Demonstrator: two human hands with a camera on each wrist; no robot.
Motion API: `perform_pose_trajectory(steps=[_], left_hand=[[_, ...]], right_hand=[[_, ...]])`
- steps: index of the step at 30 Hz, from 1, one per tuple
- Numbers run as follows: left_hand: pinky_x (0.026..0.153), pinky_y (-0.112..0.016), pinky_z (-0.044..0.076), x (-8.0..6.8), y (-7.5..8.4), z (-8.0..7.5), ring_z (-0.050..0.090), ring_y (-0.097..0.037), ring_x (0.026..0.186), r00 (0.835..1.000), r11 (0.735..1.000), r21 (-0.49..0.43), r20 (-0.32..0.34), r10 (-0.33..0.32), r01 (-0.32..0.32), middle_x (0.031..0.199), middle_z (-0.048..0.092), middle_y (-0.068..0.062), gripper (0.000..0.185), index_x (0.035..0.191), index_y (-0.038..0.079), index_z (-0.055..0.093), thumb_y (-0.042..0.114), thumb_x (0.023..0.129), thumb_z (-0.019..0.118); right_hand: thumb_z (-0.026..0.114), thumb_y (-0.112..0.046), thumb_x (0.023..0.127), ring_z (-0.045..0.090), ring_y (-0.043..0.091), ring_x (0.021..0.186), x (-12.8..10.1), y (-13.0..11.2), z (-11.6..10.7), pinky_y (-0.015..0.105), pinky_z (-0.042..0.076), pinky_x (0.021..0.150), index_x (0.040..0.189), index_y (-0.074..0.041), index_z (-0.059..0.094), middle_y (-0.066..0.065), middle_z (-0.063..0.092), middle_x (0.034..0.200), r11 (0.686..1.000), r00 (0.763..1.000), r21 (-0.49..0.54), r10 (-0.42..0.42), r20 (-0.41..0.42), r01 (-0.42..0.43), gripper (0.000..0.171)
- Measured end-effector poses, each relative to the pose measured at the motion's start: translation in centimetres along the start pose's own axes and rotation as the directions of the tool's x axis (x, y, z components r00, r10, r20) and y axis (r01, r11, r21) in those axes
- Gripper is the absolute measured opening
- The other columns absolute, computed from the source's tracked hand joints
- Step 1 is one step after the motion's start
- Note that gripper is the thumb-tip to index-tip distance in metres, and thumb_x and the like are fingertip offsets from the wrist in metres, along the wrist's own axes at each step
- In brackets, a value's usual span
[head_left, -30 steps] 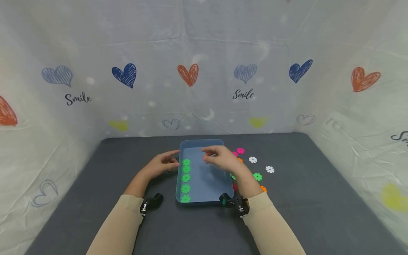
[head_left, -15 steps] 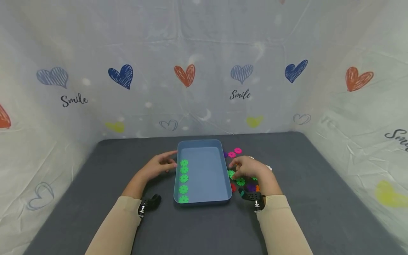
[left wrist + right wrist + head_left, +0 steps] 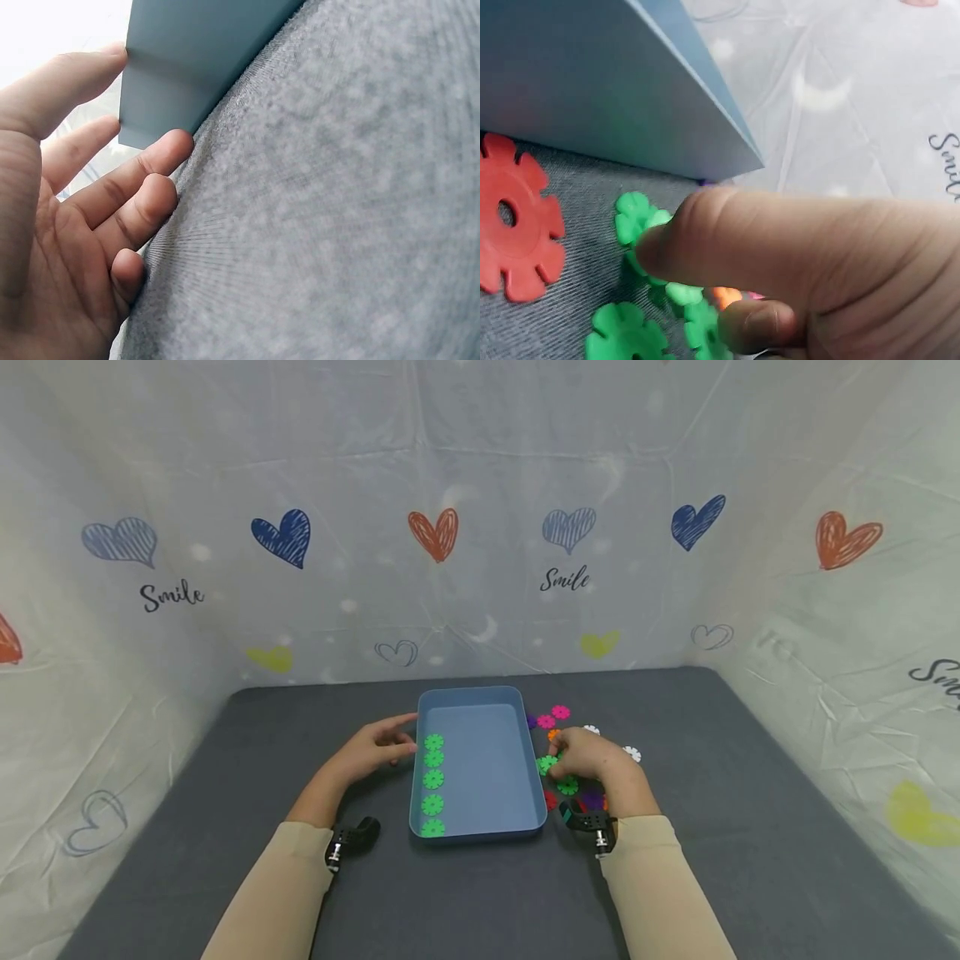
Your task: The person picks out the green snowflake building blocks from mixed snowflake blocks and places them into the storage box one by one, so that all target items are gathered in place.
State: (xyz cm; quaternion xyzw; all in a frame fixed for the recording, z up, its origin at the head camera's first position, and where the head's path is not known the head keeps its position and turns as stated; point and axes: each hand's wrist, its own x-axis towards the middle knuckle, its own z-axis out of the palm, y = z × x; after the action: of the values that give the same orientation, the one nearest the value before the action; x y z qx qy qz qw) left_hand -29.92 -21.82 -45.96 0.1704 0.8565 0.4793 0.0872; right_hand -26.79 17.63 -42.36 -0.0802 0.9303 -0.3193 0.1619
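A blue tray (image 3: 480, 833) lies on the dark cloth, with several green snowflake discs (image 3: 433, 779) in a column along its left side. My left hand (image 3: 369, 752) is at the tray's left wall, fingers relaxed, fingertips against or very near it. Just right of the tray, my right hand (image 3: 592, 756) pinches a green snowflake disc (image 3: 547, 765) by its edge. In the right wrist view the thumb (image 3: 697, 232) lies over that disc (image 3: 634, 217), which looks tilted; the index finger's contact is hidden. Another green disc (image 3: 567, 786) lies close below.
Around the right hand are loose discs: red (image 3: 551, 800), purple (image 3: 592, 801), pink (image 3: 560, 712), orange (image 3: 553, 736) and white (image 3: 632, 753). Some are partly hidden beneath the hand. A pale curtain (image 3: 480, 610) with printed hearts stands behind the table.
My right hand has moved from above the tray to the loose discs on its right, and its thumb has come onto a green one. The left hand has stayed at the tray's left wall.
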Motion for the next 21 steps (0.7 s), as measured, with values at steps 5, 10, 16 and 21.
perform_pose_trajectory(steps=[5,10,16,21], left_hand=[[0.079,-0.037,0.052,-0.1,-0.1,0.0,0.064,-0.022,0.093,1.000,1.000,0.007,0.004,0.020,-0.020,0.111,0.069,-0.010,0.068,0.155,0.012,0.046,0.030,0.096,0.075],[0.078,-0.036,0.052,0.0,-0.1,0.0,0.063,-0.022,0.090,1.000,1.000,0.001,0.006,0.024,-0.024,0.111,0.069,-0.010,0.067,0.155,0.012,0.046,0.029,0.097,0.075],[0.078,-0.040,0.051,-0.1,0.0,-0.1,0.063,-0.026,0.090,1.000,1.000,-0.006,0.006,0.031,-0.030,0.111,0.069,-0.013,0.066,0.156,0.008,0.044,0.024,0.098,0.073],[0.080,-0.045,0.052,-1.0,2.2,0.0,0.063,-0.035,0.093,1.000,1.000,-0.012,0.017,0.024,-0.023,0.111,0.068,-0.018,0.064,0.154,0.000,0.043,0.015,0.099,0.071]], right_hand=[[0.074,-0.012,0.079,0.053,0.021,0.072,-0.5,-1.2,-0.9,0.036,0.045,0.063,0.105,-0.007,0.066,0.008,0.061,0.092,0.998,0.996,-0.042,-0.057,-0.072,0.054,0.027],[0.073,-0.013,0.084,0.054,0.024,0.084,-1.6,-3.3,-1.7,0.038,0.047,0.070,0.115,-0.006,0.064,0.011,0.061,0.109,0.987,0.984,0.033,-0.151,-0.100,0.155,0.033],[0.067,-0.006,0.087,0.056,0.024,0.087,-2.5,-5.9,-1.4,0.037,0.047,0.069,0.124,-0.006,0.063,0.009,0.064,0.108,0.941,0.961,0.205,-0.275,0.000,0.269,0.038],[0.064,0.001,0.088,0.055,0.019,0.080,-2.1,-7.4,0.2,0.034,0.047,0.070,0.124,-0.003,0.065,0.007,0.065,0.097,0.891,0.906,0.288,-0.402,0.136,0.352,0.037]])
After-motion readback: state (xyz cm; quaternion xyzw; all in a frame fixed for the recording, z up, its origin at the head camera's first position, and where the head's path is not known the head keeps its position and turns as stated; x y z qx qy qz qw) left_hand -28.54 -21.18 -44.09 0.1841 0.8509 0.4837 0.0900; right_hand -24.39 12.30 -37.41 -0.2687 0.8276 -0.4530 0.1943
